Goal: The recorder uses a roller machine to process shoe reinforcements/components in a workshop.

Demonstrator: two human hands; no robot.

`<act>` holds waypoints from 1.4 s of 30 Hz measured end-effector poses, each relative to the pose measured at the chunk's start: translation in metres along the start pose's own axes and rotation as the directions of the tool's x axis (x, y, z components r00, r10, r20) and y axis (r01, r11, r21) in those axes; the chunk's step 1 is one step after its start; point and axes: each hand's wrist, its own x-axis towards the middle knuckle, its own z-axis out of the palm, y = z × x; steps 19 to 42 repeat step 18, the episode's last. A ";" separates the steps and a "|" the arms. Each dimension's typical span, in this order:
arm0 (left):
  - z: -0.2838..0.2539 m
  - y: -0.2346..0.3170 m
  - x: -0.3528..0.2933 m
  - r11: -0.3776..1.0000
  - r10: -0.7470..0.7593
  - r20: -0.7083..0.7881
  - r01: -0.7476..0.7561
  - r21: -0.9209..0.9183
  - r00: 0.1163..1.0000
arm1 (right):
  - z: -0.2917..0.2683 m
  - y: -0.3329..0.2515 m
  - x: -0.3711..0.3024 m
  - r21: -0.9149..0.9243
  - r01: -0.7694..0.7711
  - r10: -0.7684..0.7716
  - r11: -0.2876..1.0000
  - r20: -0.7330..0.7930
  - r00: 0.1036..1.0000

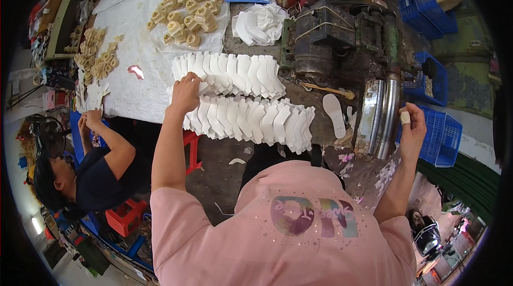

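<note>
Two long overlapping rows of white wavy-edged cut pieces, an upper row (230, 69) and a lower row (251, 119), lie on the bench in front of me. At their left end my left hand (185, 93) has its fingers curled down on the white pieces; its fingertips are partly hidden. My right hand (414, 126) is held beside two shiny steel rollers (382, 120), fingers bent and apart, with nothing visible in it. A pale covering (405, 118) wraps one of its fingers. A white shoe insole (334, 115) lies between the rows and the rollers.
A greasy motor (320, 40) stands behind the rollers. Beige moulded pieces (189, 8) cover part of a white cloth (128, 29). Blue crates (441, 136) stand at right. A co-worker (101, 174) sits at left, hands on white pieces. A red stool (125, 216) is nearby.
</note>
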 end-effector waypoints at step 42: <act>-0.099 0.274 -0.024 -0.650 0.114 -0.228 -0.101 -0.753 0.967 | 0.104 -0.085 -0.050 0.255 0.436 -0.472 0.863 0.100 0.876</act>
